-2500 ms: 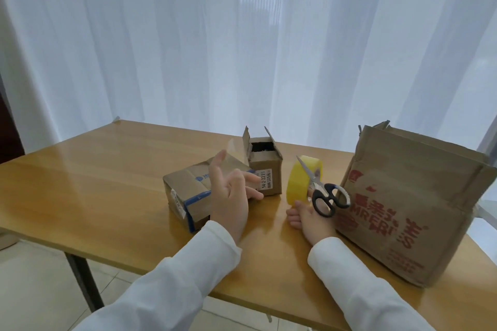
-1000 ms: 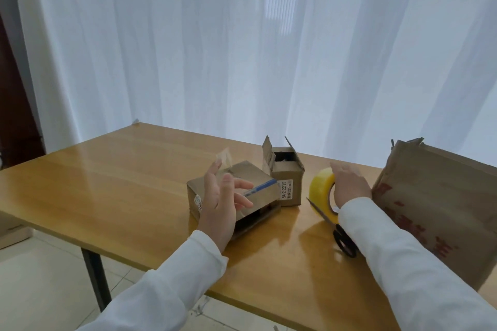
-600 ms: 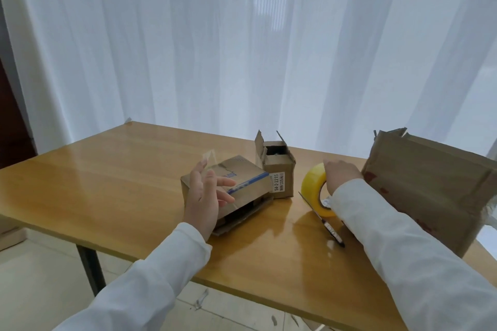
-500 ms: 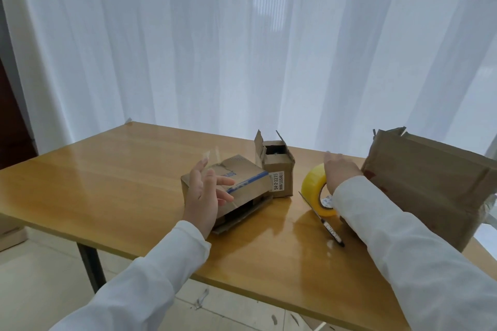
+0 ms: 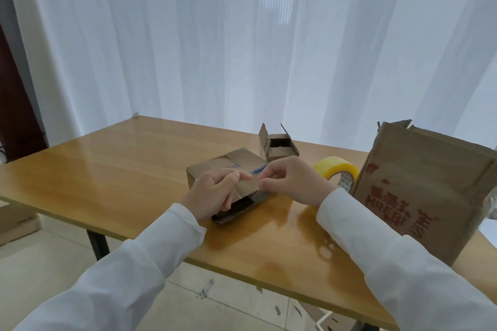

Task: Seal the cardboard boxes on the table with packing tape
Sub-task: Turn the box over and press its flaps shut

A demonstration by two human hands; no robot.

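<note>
I see the table running wide and bare left of the flat box, out to its far left corner by the curtain; the near edge runs just below both sleeves.

The flat box lies at mid-table, its near end flap hanging open and dark inside. My left hand is at the box's near left corner, fingers curled, thumb and forefinger pinched together over the box's near top edge. It seems to hold a clear strip of tape, though I cannot tell for sure, the strip hardly shows.

My right hand is over the box's near right end, also pinched at thumb and forefinger, fingertips almost meeting the left hand's.

Behind the box's right end stands the small box, flaps up and open. Right of the flat box, past my right hand, the tape roll lies tilted against the big box, which stands at the table's right end, leaving little room there.
</note>
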